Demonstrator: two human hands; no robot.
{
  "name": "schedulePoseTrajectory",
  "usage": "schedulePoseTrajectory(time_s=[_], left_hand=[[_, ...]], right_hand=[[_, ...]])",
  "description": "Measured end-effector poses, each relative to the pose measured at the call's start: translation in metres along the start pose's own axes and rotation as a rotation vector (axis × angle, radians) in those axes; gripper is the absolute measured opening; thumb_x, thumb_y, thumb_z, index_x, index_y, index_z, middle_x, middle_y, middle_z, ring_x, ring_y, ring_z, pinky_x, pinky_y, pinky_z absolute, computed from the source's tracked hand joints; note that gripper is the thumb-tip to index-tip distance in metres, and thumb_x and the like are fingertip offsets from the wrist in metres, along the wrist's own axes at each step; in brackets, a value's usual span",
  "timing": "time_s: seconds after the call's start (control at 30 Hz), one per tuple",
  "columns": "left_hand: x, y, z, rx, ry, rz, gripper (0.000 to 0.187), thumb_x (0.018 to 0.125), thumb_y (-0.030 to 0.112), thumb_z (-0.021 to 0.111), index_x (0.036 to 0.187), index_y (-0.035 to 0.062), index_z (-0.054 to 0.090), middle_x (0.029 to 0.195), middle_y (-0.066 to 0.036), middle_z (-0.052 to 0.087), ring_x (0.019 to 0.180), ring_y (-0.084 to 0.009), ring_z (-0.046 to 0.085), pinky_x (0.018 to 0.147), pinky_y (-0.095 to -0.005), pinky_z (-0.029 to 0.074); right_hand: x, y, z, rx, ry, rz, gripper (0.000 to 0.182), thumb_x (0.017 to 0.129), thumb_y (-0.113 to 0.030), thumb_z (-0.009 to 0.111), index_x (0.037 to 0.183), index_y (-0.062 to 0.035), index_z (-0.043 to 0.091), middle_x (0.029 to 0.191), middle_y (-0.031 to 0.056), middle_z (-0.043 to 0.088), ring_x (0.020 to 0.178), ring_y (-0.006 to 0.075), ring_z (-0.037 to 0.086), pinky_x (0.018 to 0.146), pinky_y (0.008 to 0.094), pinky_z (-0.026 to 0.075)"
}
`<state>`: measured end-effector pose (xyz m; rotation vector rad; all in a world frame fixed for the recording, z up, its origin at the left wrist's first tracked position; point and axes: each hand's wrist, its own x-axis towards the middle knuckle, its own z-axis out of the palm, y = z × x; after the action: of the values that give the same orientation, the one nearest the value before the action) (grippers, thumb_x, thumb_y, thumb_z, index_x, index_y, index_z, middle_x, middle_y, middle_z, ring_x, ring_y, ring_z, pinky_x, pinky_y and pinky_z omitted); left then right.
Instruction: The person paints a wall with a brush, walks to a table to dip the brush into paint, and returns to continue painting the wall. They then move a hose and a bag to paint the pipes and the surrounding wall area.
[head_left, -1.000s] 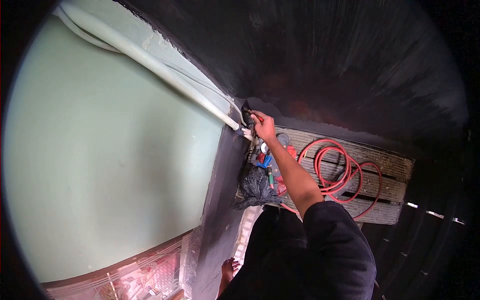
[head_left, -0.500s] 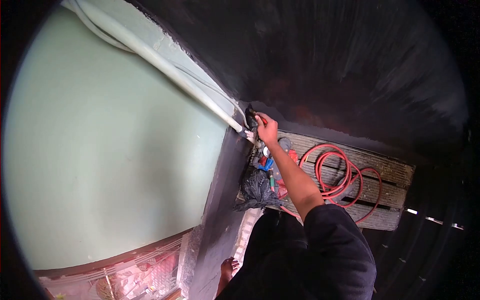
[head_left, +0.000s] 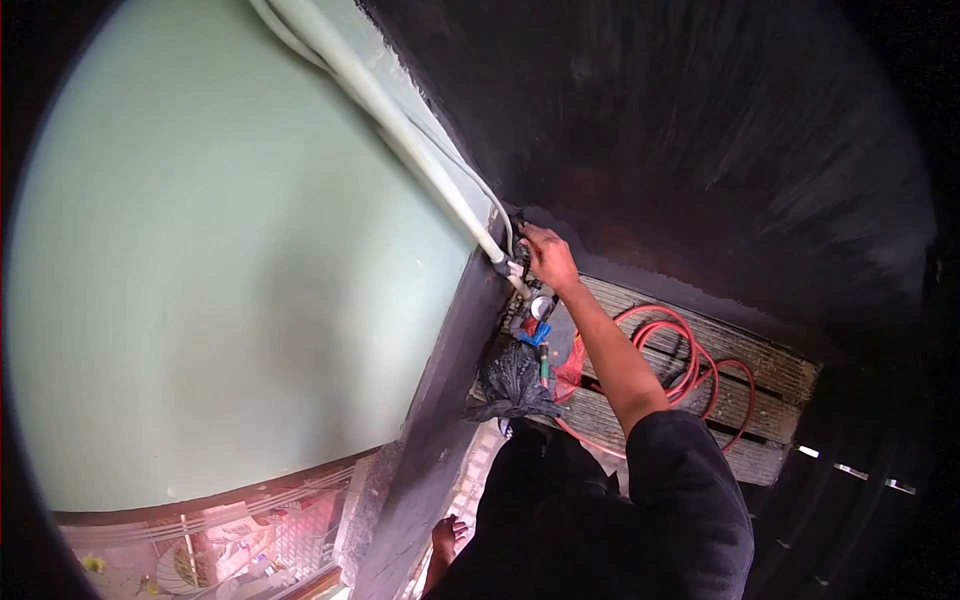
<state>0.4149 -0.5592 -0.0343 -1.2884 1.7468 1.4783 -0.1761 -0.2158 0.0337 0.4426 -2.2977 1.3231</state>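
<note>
My right hand (head_left: 550, 256) reaches into the wall corner, its fingers closed and bent beside the lower end of the pale pipe (head_left: 440, 178). The red-handled paintbrush in its grip is almost wholly hidden by the fingers. Dark paint covers the wall (head_left: 640, 130) next to this hand. Below the wrist lie a black plastic bag (head_left: 518, 380), a blue item (head_left: 537, 334) and a green-and-dark tool handle (head_left: 544, 368). Low by my leg hangs my left hand (head_left: 449, 533), fingers loosely apart and nothing seen in them.
A red hose (head_left: 690, 350) lies coiled on the slatted wooden bench (head_left: 755, 415). The pale green wall (head_left: 230, 250) fills the left side, with a window (head_left: 220, 545) low down. A red plastic bag (head_left: 570, 370) sits by the black one.
My right hand has turned over and lowered slightly in the corner, so the red handle seen before is now covered. The view has shifted a little. My left hand stays low.
</note>
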Motion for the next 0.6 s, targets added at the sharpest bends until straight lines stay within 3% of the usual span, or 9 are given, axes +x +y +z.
schedulePoseTrajectory(time_s=[0.03, 0.1, 0.17, 0.23, 0.4, 0.5, 0.6], left_hand=[[0.003, -0.002, -0.001, -0.054, -0.015, -0.054, 0.035, 0.09, 0.035, 0.052, 0.113, 0.0086, 0.052, 0.098, -0.01, 0.065, 0.087, -0.0221, 0.064, 0.074, -0.0388, 0.047], [-0.002, -0.003, 0.004, 0.078, 0.007, 0.109, 0.035, 0.091, 0.036, 0.052, 0.113, 0.0082, 0.052, 0.098, -0.009, 0.065, 0.087, -0.0213, 0.064, 0.073, -0.0383, 0.047], [0.006, 0.006, 0.004, -0.178, -0.015, -0.196, 0.035, 0.091, 0.036, 0.051, 0.113, 0.0081, 0.052, 0.097, -0.009, 0.065, 0.084, -0.0207, 0.064, 0.071, -0.0382, 0.046], [0.001, 0.012, 0.01, -0.18, 0.008, -0.196, 0.034, 0.091, 0.035, 0.051, 0.112, 0.0082, 0.052, 0.095, -0.008, 0.066, 0.082, -0.0205, 0.064, 0.071, -0.0382, 0.046], [0.003, 0.019, 0.014, -0.24, 0.051, -0.204, 0.031, 0.09, 0.032, 0.052, 0.11, 0.0084, 0.053, 0.09, -0.007, 0.066, 0.077, -0.0201, 0.065, 0.069, -0.0385, 0.046], [0.004, 0.021, 0.009, -0.234, 0.024, -0.171, 0.031, 0.09, 0.032, 0.053, 0.109, 0.0085, 0.053, 0.089, -0.007, 0.066, 0.078, -0.0198, 0.064, 0.07, -0.0387, 0.046], [0.005, 0.018, 0.007, -0.249, 0.01, -0.202, 0.031, 0.09, 0.033, 0.054, 0.109, 0.0083, 0.053, 0.09, -0.007, 0.066, 0.077, -0.0195, 0.064, 0.068, -0.0378, 0.047]], right_hand=[[0.001, -0.009, -0.006, -0.005, -0.007, -0.002, 0.023, 0.082, -0.004, 0.06, 0.104, 0.0002, 0.064, 0.112, 0.018, 0.063, 0.1, 0.0356, 0.059, 0.087, 0.0405, 0.049], [-0.001, -0.029, -0.014, -0.079, 0.099, -0.131, 0.024, 0.082, -0.004, 0.06, 0.105, 0.0003, 0.063, 0.114, 0.0171, 0.062, 0.101, 0.0339, 0.059, 0.087, 0.0397, 0.049], [-0.003, -0.039, -0.016, -0.088, 0.122, -0.159, 0.024, 0.082, -0.004, 0.06, 0.106, -0.0001, 0.063, 0.114, 0.0168, 0.062, 0.102, 0.0332, 0.058, 0.087, 0.0395, 0.049], [-0.006, -0.042, -0.016, -0.098, 0.145, -0.182, 0.025, 0.082, -0.005, 0.061, 0.106, -0.0005, 0.062, 0.114, 0.0166, 0.062, 0.102, 0.0324, 0.058, 0.088, 0.0392, 0.049], [-0.019, -0.004, -0.002, -0.155, -0.057, 0.108, 0.02, 0.085, -0.007, 0.059, 0.103, 0.0011, 0.063, 0.108, 0.0175, 0.064, 0.102, 0.0348, 0.06, 0.088, 0.0408, 0.048], [-0.008, -0.004, -0.007, -0.081, -0.096, 0.128, 0.02, 0.086, -0.009, 0.059, 0.103, 0.0007, 0.063, 0.106, 0.0181, 0.064, 0.102, 0.035, 0.06, 0.089, 0.0408, 0.048], [0.013, -0.018, -0.016, -0.049, -0.057, 0.016, 0.022, 0.086, -0.008, 0.057, 0.105, 0.0007, 0.063, 0.11, 0.019, 0.063, 0.103, 0.0357, 0.059, 0.089, 0.0409, 0.048]])
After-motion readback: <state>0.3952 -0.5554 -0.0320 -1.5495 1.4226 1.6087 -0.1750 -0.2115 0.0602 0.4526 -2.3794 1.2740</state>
